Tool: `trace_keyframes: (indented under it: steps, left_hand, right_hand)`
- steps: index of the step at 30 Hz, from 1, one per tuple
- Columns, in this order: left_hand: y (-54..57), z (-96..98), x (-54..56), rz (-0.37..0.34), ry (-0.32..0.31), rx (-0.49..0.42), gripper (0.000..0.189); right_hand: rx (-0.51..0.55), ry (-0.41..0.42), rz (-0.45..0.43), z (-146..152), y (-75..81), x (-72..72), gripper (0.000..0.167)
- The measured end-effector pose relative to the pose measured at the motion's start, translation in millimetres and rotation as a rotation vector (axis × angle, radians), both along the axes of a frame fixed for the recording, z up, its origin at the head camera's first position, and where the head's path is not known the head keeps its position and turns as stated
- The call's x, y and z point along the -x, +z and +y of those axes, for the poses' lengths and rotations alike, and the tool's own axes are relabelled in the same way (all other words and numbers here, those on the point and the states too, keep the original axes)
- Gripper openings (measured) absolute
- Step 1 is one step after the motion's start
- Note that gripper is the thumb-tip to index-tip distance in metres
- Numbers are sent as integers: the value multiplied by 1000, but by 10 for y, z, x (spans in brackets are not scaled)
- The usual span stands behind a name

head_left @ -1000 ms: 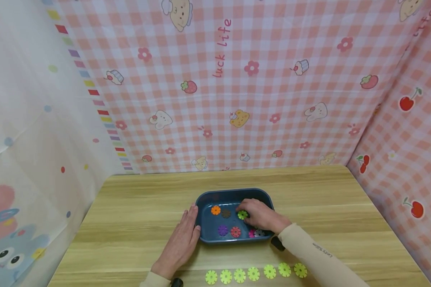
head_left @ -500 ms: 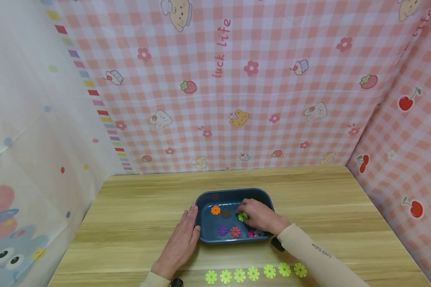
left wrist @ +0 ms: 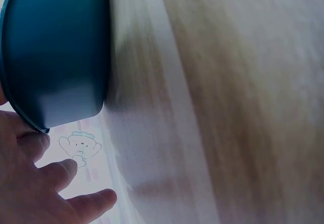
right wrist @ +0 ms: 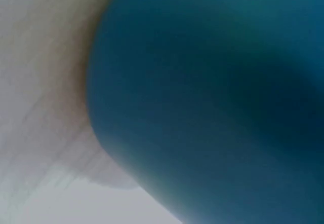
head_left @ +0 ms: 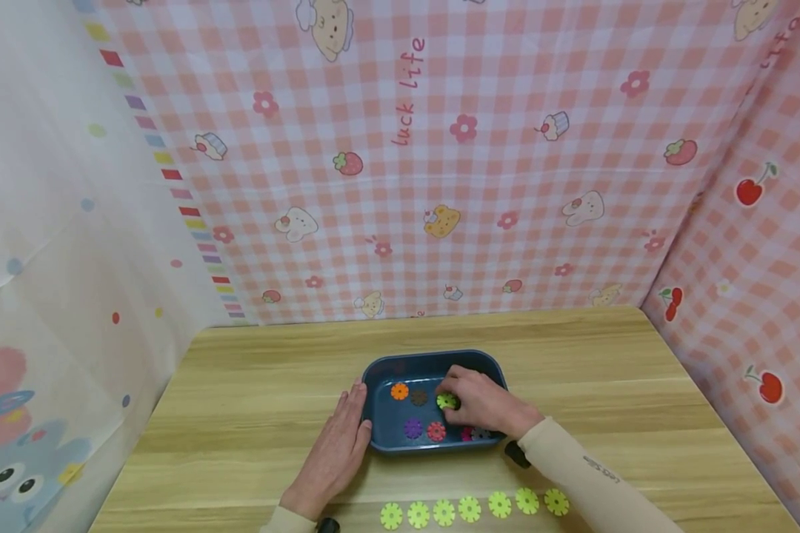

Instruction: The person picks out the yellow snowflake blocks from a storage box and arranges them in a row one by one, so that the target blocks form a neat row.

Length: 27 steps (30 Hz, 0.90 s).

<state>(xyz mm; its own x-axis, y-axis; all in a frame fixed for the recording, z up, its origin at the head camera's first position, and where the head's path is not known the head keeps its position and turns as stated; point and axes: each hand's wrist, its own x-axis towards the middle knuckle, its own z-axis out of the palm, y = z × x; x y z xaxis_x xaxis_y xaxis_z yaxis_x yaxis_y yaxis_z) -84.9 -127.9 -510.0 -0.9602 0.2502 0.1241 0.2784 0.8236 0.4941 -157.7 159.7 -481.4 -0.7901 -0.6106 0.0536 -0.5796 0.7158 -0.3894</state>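
Observation:
In the head view, my right hand (head_left: 485, 401) reaches into a dark blue tray (head_left: 433, 448) and pinches a green notched plastic disc (head_left: 447, 400) between thumb and fingers. My left hand (head_left: 332, 450) rests with straight fingers against the tray's left side. Also in the tray lie an orange disc (head_left: 399, 391), a brown disc (head_left: 418, 398), a purple disc (head_left: 413, 428) and a red disc (head_left: 436, 431). A magenta disc (head_left: 467, 434) and a grey disc (head_left: 481, 434) sit partly hidden near the front right corner. The right wrist view holds mostly the blurred tray wall (right wrist: 202, 122).
A row of several yellow-green discs (head_left: 470, 509) lies on the wooden table (head_left: 267, 385) in front of the tray. Pink checked cloth (head_left: 400, 178) hangs behind the table, with more printed cloth at both sides.
The green disc has shifted slightly left and now appears raised and tilted in my right fingers. My left hand and the tray stay in place.

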Motion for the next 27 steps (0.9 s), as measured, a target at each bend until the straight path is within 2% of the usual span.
trace_keyframes:
  steps: [5,16,27]
  left_hand:
    - [0,4,3,-8,4,-2,58]
    - [-7,5,0,1,0,-2,58]
    - [7,9,3,-7,2,-10,58]
  right_hand:
    - [36,13,35,22,48,-35,25]
    - [112,10,54,130,200,-158,29]
    - [139,15,110,300,297,-268,29]
